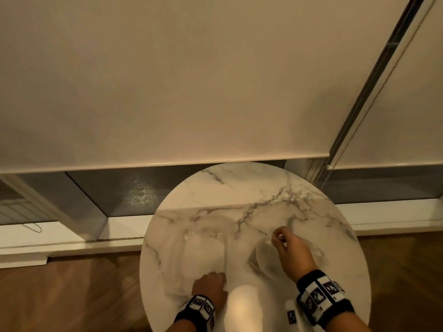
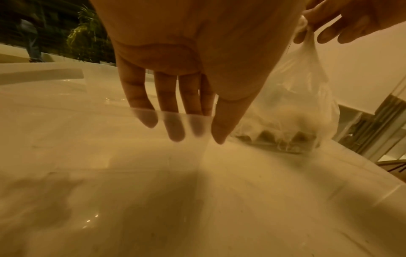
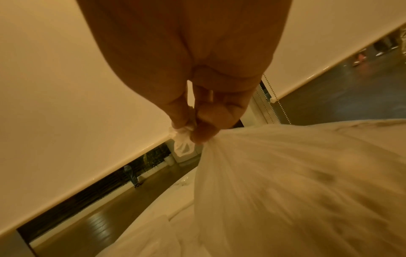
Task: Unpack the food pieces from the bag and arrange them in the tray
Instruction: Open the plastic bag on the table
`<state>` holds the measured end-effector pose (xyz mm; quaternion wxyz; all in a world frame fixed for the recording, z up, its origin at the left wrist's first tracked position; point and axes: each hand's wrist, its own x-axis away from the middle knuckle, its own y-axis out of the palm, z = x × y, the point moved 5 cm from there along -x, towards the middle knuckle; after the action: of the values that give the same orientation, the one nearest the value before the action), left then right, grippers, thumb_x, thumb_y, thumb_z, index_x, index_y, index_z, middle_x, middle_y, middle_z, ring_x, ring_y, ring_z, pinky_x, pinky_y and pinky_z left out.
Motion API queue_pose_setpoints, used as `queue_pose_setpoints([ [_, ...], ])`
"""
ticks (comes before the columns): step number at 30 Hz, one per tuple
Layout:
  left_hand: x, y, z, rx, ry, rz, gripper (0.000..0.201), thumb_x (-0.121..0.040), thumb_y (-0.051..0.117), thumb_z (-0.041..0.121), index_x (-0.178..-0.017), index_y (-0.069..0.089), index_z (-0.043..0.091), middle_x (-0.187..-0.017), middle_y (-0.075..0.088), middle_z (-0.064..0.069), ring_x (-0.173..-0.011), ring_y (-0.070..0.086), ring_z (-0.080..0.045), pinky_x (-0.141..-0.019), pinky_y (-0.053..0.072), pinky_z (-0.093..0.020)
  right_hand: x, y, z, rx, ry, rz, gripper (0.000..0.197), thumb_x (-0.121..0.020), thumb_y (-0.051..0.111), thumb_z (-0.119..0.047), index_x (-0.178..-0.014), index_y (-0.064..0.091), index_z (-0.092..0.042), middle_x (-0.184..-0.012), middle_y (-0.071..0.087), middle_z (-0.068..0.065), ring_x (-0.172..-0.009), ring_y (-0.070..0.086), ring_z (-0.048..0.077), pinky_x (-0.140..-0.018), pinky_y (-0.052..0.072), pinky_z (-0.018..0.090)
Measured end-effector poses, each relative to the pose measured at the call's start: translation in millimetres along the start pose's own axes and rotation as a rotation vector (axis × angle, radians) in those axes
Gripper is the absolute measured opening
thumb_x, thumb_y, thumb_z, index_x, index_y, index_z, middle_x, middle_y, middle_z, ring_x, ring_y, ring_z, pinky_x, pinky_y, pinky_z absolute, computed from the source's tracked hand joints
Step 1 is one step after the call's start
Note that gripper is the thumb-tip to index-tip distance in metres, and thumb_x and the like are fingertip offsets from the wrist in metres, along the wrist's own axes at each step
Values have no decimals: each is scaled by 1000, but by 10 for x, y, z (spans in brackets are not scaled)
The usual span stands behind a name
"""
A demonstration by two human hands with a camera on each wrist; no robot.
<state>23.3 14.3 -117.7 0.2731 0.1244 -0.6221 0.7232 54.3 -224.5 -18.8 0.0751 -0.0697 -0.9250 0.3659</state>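
Note:
A clear plastic tray (image 1: 203, 252) (image 2: 87, 139) lies left of centre on the round marble table (image 1: 251, 188). My left hand (image 1: 211, 282) (image 2: 197, 133) pinches its near wall, fingers inside and thumb outside. To its right stands a thin clear bag (image 1: 263, 259) (image 2: 307, 104) (image 3: 285, 182) with brownish food pieces (image 2: 268, 136) at its bottom. My right hand (image 1: 279, 237) (image 3: 193, 133) pinches the bag's twisted top between thumb and fingertips and holds it up; this hand (image 2: 329, 22) also shows in the left wrist view. I see nothing inside the tray.
The table is small, with its edge close on every side and wooden floor (image 1: 72, 295) below. A lowered roller blind (image 1: 167, 80) with a bead chain (image 1: 359, 130) hangs behind it. A small white marker block (image 1: 291, 316) sits at the table's near edge.

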Motion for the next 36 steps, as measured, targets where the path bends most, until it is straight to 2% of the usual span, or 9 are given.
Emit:
queue_pose_setpoints([
  [4,-29,-279,-45,135,28,113,48,-86,55,59,-128,55,34,-125,61,9,-119,56,-15,-99,44,-32,98,-45,-105,-151,38,19,14,-92,65,-15,-96,61,-28,-81,66,-1,-70,66,13,-68,59,35],
  [9,48,-879,166,566,213,383,29,-89,62,48,-113,68,33,-95,66,18,-85,61,0,-84,52,-25,291,-79,-210,-182,9,32,30,-84,72,-5,-98,62,-29,-79,66,-1,-71,64,7,-70,57,26],
  [13,158,-1122,541,673,476,319,45,-91,62,48,-135,54,43,-119,59,24,-98,56,6,-76,48,-13,472,-86,-325,-106,-81,12,28,-85,74,-14,-101,62,-35,-83,67,-5,-81,62,4,-74,53,20],
  [16,183,-1116,674,713,553,259,42,-92,62,48,-133,58,41,-122,63,22,-99,60,6,-81,51,-16,545,-63,-359,-95,-152,-5,26,-87,72,-18,-103,62,-35,-91,67,-12,-88,62,2,-78,54,25],
  [20,240,-1077,705,783,530,279,31,-90,63,49,-116,70,35,-101,71,17,-91,65,-1,-84,55,-28,625,-70,-416,-83,-264,-18,23,-90,68,-21,-106,59,-35,-95,65,-22,-93,64,0,-84,51,22],
  [23,270,-1062,729,781,512,266,30,-92,66,38,-121,67,38,-96,69,11,-81,65,-6,-79,55,-27,672,-81,-415,-115,-283,-18,24,-92,65,-17,-109,59,-33,-94,65,-20,-93,64,2,-84,51,20],
  [28,295,-1026,860,590,524,208,19,-95,61,41,-109,70,31,-96,61,11,-83,61,-8,-84,52,-31,749,-90,-349,-108,-304,-64,24,-93,60,-13,-111,58,-30,-94,64,-18,-92,62,2,-74,47,14],
  [33,309,-1068,888,507,399,332,14,-95,64,34,-96,72,22,-113,61,10,-92,62,-7,-88,48,-25,785,-131,-148,-73,-281,-61,24,-93,58,-22,-115,54,-32,-88,61,-15,-85,61,3,-74,47,13],
  [36,328,-1048,938,556,339,257,12,-97,60,27,-89,67,22,-87,72,5,-73,67,-8,-77,55,-32,784,-142,-94,-38,-317,-56,17,-93,57,-25,-110,59,-28,-92,62,-15,-85,60,2,-76,49,17],
])
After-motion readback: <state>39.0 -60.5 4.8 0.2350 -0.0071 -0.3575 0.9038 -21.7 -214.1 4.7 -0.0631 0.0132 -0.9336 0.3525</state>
